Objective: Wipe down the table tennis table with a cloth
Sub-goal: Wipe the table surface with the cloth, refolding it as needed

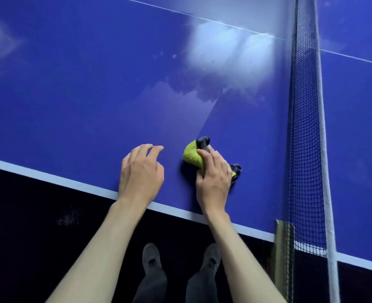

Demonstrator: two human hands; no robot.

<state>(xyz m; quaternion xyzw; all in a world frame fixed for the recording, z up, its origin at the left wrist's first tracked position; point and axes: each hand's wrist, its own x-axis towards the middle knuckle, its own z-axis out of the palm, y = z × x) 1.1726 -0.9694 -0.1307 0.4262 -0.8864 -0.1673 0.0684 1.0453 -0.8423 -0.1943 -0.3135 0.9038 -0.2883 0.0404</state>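
The blue table tennis table [75, 88] fills the upper view, with a white line along its near edge. My right hand [213, 178] grips a bunched yellow-green and grey cloth [191, 156] and presses it onto the tabletop near that edge. My left hand [140, 171] hovers or rests just left of it, fingers loosely curled and holding nothing. Damp streaks and glare patches show on the surface beyond the cloth.
The black net [301, 127] with its white top band runs up the right side, fixed by a metal clamp [282, 235] at the table's edge. A thin white centre line [202, 18] crosses the far tabletop. Below lie dark floor and my shoes [151, 256].
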